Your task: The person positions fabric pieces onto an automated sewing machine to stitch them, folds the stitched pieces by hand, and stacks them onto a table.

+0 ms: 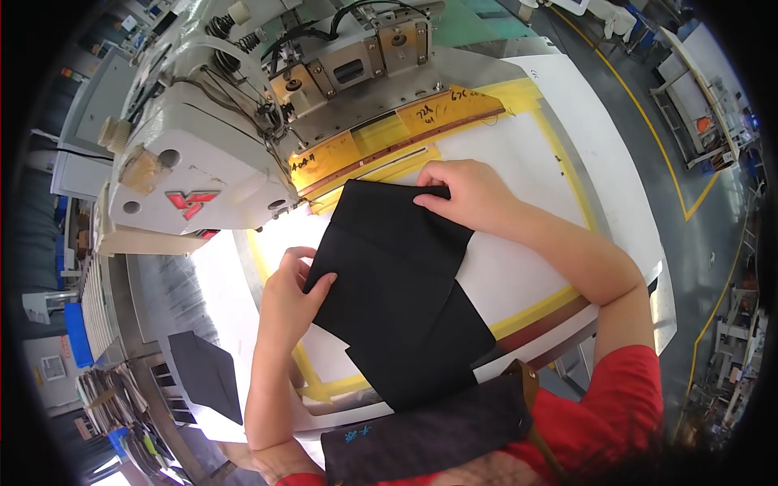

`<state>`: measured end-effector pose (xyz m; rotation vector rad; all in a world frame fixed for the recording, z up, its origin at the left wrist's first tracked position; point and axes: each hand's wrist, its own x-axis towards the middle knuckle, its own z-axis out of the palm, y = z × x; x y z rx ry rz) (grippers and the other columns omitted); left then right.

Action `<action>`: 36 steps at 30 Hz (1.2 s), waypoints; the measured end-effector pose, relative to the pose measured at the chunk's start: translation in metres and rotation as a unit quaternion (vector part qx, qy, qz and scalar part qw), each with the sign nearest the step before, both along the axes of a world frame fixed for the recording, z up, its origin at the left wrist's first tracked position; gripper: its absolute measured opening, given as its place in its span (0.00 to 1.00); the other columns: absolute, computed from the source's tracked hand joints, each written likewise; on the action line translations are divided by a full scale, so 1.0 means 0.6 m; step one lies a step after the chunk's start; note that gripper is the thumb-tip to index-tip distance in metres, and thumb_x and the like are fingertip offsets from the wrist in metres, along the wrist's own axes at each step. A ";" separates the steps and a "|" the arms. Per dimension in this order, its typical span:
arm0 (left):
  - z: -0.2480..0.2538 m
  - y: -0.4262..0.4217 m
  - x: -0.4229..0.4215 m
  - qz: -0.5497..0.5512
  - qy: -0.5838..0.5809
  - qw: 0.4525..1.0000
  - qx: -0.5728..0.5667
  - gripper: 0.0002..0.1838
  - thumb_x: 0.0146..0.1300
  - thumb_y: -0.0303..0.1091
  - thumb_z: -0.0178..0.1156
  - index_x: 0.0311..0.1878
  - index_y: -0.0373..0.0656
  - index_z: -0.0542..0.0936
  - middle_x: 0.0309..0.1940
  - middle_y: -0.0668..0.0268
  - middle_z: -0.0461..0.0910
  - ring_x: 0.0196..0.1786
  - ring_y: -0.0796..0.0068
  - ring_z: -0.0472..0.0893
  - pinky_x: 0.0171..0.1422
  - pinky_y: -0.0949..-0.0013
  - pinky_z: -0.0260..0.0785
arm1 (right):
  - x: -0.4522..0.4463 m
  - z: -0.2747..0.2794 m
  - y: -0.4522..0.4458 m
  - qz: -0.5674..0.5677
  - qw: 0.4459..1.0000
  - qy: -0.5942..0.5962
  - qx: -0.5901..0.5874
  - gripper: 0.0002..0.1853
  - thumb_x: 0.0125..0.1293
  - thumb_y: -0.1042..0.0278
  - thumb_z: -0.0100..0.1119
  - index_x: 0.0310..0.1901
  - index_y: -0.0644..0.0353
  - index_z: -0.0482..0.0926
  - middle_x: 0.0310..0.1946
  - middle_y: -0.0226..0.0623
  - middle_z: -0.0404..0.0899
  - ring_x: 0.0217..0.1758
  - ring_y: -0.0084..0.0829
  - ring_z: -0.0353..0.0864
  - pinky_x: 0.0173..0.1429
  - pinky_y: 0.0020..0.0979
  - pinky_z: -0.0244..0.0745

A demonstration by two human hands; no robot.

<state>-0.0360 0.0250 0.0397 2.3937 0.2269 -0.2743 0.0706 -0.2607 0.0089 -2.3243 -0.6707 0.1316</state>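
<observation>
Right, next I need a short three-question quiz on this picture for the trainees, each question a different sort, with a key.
1. True or false: the left hand and the right hand both pinch the broad black fabric piece.
2. What colour is the angular logo on the bulky white machine head? a) blue b) red c) green
3. Fill in: the flat dark grey piece lies to the person's ____.

Key:
1. True
2. b
3. left

Yellow-taped white tabletop (527, 154) under black cloth (397, 275)
</observation>
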 end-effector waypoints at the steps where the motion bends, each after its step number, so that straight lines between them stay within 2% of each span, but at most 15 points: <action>1: -0.007 0.009 -0.004 0.000 0.014 0.998 -0.061 0.15 0.63 0.32 0.70 0.48 0.40 0.75 0.27 0.69 0.78 0.31 0.76 0.77 0.39 0.72 0.70 | -0.001 -0.008 0.001 -0.001 0.999 -0.054 0.003 0.16 0.59 0.59 0.70 0.45 0.55 0.79 0.47 0.37 0.83 0.48 0.40 0.83 0.50 0.38 0.77; 4: 0.006 0.010 -0.017 -0.011 0.056 0.960 -0.274 0.07 0.70 0.30 0.62 0.42 0.40 0.73 0.31 0.75 0.77 0.33 0.88 0.73 0.39 0.78 0.67 | -0.039 0.028 0.010 0.051 0.949 -0.307 0.038 0.26 0.56 0.57 0.73 0.55 0.56 0.78 0.58 0.37 0.77 0.53 0.42 0.79 0.57 0.41 0.74; 7: 0.046 -0.046 -0.040 0.064 0.035 0.887 -0.457 0.04 0.71 0.28 0.57 0.45 0.41 0.74 0.36 0.72 0.79 0.38 0.86 0.77 0.44 0.78 0.70 | -0.150 0.078 0.029 0.183 0.959 -0.184 0.111 0.55 0.51 0.42 0.74 0.74 0.65 0.59 0.75 0.49 0.59 0.76 0.48 0.62 0.71 0.52 0.60; 9: 0.070 -0.080 -0.055 0.060 0.026 0.856 -0.512 0.19 0.72 0.32 0.53 0.63 0.38 0.72 0.55 0.62 0.79 0.56 0.75 0.79 0.61 0.70 0.72 | -0.207 0.075 0.036 0.221 0.947 -0.159 0.169 0.59 0.49 0.47 0.77 0.76 0.65 0.53 0.78 0.54 0.51 0.79 0.51 0.56 0.71 0.53 0.59; 11: 0.075 -0.099 -0.067 0.034 0.032 0.850 -0.525 0.29 0.70 0.39 0.53 0.71 0.37 0.67 0.63 0.58 0.74 0.65 0.67 0.75 0.69 0.65 0.68 | -0.221 0.073 0.031 0.151 0.940 -0.262 0.155 0.53 0.51 0.57 0.75 0.75 0.66 0.56 0.77 0.55 0.54 0.77 0.50 0.60 0.69 0.50 0.63; 13: 0.085 -0.125 -0.079 0.009 0.018 0.854 -0.519 0.33 0.69 0.43 0.56 0.73 0.37 0.64 0.65 0.58 0.72 0.67 0.66 0.74 0.72 0.63 0.65 | -0.208 0.051 0.011 0.105 0.932 -0.298 0.180 0.43 0.51 0.67 0.71 0.70 0.64 0.65 0.70 0.50 0.67 0.70 0.46 0.71 0.64 0.46 0.69; 14: 0.067 -0.115 -0.079 -0.026 0.004 0.839 -0.544 0.32 0.70 0.38 0.56 0.72 0.33 0.63 0.66 0.53 0.72 0.66 0.61 0.75 0.69 0.62 0.68 | -0.211 0.054 -0.010 0.091 0.938 -0.264 0.204 0.34 0.49 0.73 0.69 0.62 0.58 0.75 0.56 0.40 0.80 0.57 0.41 0.81 0.56 0.42 0.74; 15: 0.045 -0.098 -0.082 -0.037 -0.010 0.844 -0.535 0.30 0.70 0.40 0.58 0.68 0.32 0.66 0.61 0.53 0.74 0.64 0.61 0.76 0.68 0.61 0.70 | -0.218 0.067 -0.042 0.079 0.974 -0.161 0.140 0.33 0.48 0.76 0.65 0.62 0.54 0.76 0.57 0.33 0.80 0.54 0.36 0.82 0.57 0.38 0.76; 17: 0.039 -0.091 -0.064 -0.260 -0.017 0.828 -0.497 0.24 0.70 0.54 0.59 0.56 0.43 0.74 0.52 0.59 0.79 0.56 0.66 0.80 0.49 0.64 0.78 | -0.230 0.103 -0.105 -0.004 0.962 -0.177 0.206 0.27 0.49 0.77 0.62 0.56 0.53 0.80 0.51 0.33 0.83 0.48 0.38 0.84 0.52 0.36 0.78; 21: 0.005 -0.095 -0.050 -0.243 -0.082 0.918 -0.303 0.19 0.72 0.52 0.58 0.48 0.44 0.74 0.46 0.63 0.80 0.52 0.68 0.81 0.49 0.67 0.75 | -0.292 0.209 -0.241 -0.342 0.893 -0.126 0.263 0.14 0.61 0.69 0.63 0.47 0.64 0.81 0.38 0.42 0.85 0.41 0.35 0.85 0.48 0.34 0.78; 25: -0.065 -0.065 -0.031 -0.181 -0.069 0.944 -0.268 0.13 0.74 0.44 0.57 0.47 0.45 0.75 0.44 0.66 0.79 0.49 0.73 0.79 0.52 0.70 0.69 | -0.288 0.171 -0.424 -0.461 0.872 -0.160 0.041 0.17 0.63 0.64 0.64 0.50 0.65 0.81 0.39 0.46 0.85 0.42 0.37 0.86 0.50 0.35 0.78; 27: -0.074 -0.065 -0.027 -0.159 -0.048 0.948 -0.272 0.12 0.74 0.44 0.58 0.46 0.45 0.76 0.43 0.68 0.79 0.47 0.75 0.78 0.55 0.70 0.66 | -0.281 0.148 -0.523 -0.551 0.786 -0.249 -0.131 0.17 0.60 0.67 0.64 0.50 0.61 0.82 0.42 0.45 0.86 0.44 0.43 0.85 0.50 0.38 0.79; 30: -0.052 -0.108 -0.063 -0.158 -0.076 0.937 -0.303 0.09 0.75 0.40 0.57 0.45 0.44 0.76 0.42 0.69 0.78 0.47 0.77 0.75 0.57 0.71 0.64 | -0.294 0.144 -0.626 -0.605 0.686 -0.379 -0.139 0.14 0.56 0.72 0.62 0.45 0.54 0.84 0.43 0.36 0.85 0.47 0.44 0.83 0.50 0.41 0.79; 34: -0.033 -0.127 -0.080 -0.197 -0.110 0.933 -0.281 0.09 0.76 0.39 0.56 0.46 0.42 0.76 0.42 0.67 0.77 0.48 0.77 0.74 0.58 0.71 0.65 | -0.315 0.074 -0.664 -0.559 0.691 -0.432 -0.151 0.13 0.54 0.74 0.64 0.43 0.54 0.83 0.42 0.35 0.83 0.48 0.42 0.82 0.51 0.41 0.78; 36: -0.036 -0.130 -0.081 -0.209 -0.118 0.924 -0.296 0.10 0.77 0.39 0.55 0.46 0.41 0.76 0.42 0.66 0.77 0.48 0.77 0.74 0.59 0.70 0.65 | -0.327 -0.005 -0.684 -0.550 0.729 -0.365 -0.183 0.13 0.54 0.74 0.63 0.43 0.54 0.84 0.42 0.35 0.84 0.48 0.42 0.82 0.52 0.42 0.77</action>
